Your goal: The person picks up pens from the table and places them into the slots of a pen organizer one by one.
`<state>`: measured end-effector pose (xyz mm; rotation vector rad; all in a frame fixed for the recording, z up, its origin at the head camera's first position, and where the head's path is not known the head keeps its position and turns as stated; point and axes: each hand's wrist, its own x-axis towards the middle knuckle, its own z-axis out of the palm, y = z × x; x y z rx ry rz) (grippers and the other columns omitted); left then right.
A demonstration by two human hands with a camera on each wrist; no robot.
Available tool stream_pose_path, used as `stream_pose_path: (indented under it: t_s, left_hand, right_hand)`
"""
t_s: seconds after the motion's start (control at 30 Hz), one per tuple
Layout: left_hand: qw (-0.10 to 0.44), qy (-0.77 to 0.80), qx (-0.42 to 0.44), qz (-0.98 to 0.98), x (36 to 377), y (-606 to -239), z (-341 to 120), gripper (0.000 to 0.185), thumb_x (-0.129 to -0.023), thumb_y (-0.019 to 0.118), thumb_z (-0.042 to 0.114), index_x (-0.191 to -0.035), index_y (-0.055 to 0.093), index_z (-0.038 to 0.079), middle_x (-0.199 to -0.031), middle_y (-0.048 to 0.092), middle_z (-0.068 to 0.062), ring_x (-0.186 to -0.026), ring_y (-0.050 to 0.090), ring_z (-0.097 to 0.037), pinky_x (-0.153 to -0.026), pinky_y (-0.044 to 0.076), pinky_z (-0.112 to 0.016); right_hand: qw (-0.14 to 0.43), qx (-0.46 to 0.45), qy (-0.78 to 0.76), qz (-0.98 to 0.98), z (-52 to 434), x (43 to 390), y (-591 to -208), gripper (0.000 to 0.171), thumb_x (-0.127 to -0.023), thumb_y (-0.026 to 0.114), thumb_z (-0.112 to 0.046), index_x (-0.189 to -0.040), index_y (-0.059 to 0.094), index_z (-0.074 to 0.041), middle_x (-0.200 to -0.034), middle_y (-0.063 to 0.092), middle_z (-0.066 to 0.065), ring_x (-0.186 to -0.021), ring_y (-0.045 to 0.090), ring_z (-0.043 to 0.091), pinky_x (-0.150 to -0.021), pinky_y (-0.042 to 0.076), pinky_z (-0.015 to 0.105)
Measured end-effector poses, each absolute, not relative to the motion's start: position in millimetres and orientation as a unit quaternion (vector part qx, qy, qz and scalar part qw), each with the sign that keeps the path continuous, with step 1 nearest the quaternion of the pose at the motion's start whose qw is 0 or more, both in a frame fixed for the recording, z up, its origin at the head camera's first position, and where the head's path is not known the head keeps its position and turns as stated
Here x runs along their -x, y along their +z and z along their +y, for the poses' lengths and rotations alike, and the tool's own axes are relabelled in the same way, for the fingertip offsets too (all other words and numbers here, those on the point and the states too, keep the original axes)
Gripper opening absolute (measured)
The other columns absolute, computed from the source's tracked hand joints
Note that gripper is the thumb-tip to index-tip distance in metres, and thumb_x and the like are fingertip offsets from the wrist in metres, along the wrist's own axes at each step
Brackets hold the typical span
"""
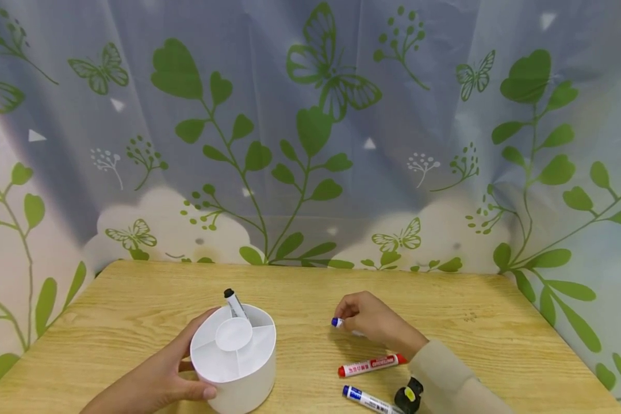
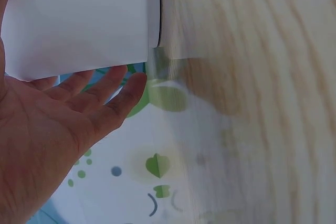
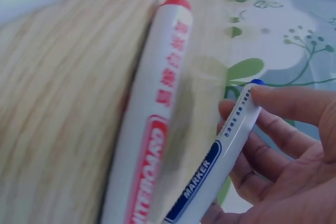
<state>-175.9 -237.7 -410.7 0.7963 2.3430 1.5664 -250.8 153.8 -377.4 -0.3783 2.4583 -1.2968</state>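
Observation:
My left hand [image 1: 168,371] grips a white round pen holder [image 1: 248,382], thumb on its near side and fingers round its left wall. In the left wrist view the fingers [image 2: 113,100] lie along the white wall. A black-capped marker [image 1: 236,305] leans in a rear compartment of the holder. To the right, my right hand [image 1: 367,319] pinches a white marker with a blue end [image 3: 223,150] between thumb and fingers, low over the table. Nearer me lies a red whiteboard marker [image 1: 371,365], below the right hand in the head view.
A second blue-capped marker [image 1: 370,399] lies at the table's near side, beside a black object with a yellow spot [image 1: 410,395] close to the right sleeve. The wooden table [image 1: 300,287] ends at a curtain [image 1: 310,172] printed with leaves and butterflies.

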Motion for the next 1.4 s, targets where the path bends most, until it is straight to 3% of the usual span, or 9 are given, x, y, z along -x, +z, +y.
stream_pose_path:
  t_s: [0.43, 0.7, 0.9, 1.2, 1.4]
  left_hand:
    - [0.125, 0.521, -0.258, 0.804, 175.3, -405.6, -238.0, 0.105, -0.093, 0.081, 0.013, -0.168, 0.01, 0.03, -0.159, 0.038, -0.017, -0.128, 0.05, 0.003, -0.095, 0.053, -0.027]
    - [0.129, 0.525, -0.258, 0.801, 176.4, -408.2, -239.9, 0.106, -0.093, 0.081, 0.013, -0.169, 0.008, 0.027, -0.16, 0.038, -0.017, -0.128, 0.049, 0.004, -0.095, 0.053, -0.03]
    - [0.113, 0.518, -0.282, 0.8, 176.9, -409.5, -241.3, 0.107, -0.093, 0.081, 0.012, -0.169, 0.007, 0.023, -0.16, 0.036, -0.024, -0.128, 0.048, 0.007, -0.093, 0.053, -0.026]
    - [0.114, 0.514, -0.286, 0.801, 177.3, -408.6, -241.7, 0.106, -0.093, 0.081, 0.012, -0.169, 0.008, 0.023, -0.161, 0.035, -0.024, -0.128, 0.047, 0.008, -0.093, 0.053, -0.025]
    - [0.117, 0.515, -0.282, 0.801, 177.5, -408.7, -241.8, 0.106, -0.093, 0.08, 0.013, -0.169, 0.007, 0.023, -0.161, 0.035, -0.023, -0.128, 0.047, 0.008, -0.093, 0.053, -0.026]
  right_hand:
    - [0.102, 0.128, -0.451, 0.877, 150.6, 247.0, -362.0, 0.015, -0.095, 0.073, -0.005, -0.109, 0.074, -0.005, -0.1, 0.07, 0.006, -0.088, 0.062, 0.017, -0.075, 0.053, 0.033]
    - [0.079, 0.139, -0.484, 0.86, 151.2, 245.7, -353.0, 0.02, -0.099, 0.071, -0.009, -0.119, 0.074, -0.006, -0.11, 0.071, 0.007, -0.1, 0.066, 0.017, -0.089, 0.057, 0.045]
    - [0.053, 0.137, -0.505, 0.851, 148.8, 244.2, -348.4, 0.021, -0.1, 0.071, -0.01, -0.12, 0.074, -0.007, -0.107, 0.072, 0.006, -0.101, 0.068, 0.016, -0.089, 0.057, 0.039]
    - [0.018, 0.139, -0.541, 0.829, 140.5, 238.0, -338.6, 0.028, -0.102, 0.069, -0.016, -0.129, 0.071, -0.013, -0.107, 0.075, 0.006, -0.104, 0.071, 0.017, -0.099, 0.057, 0.045]
    - [0.006, 0.151, -0.575, 0.804, 135.2, 234.6, -332.4, 0.028, -0.102, 0.07, -0.015, -0.129, 0.071, -0.012, -0.108, 0.077, 0.008, -0.1, 0.071, 0.018, -0.097, 0.058, 0.04]
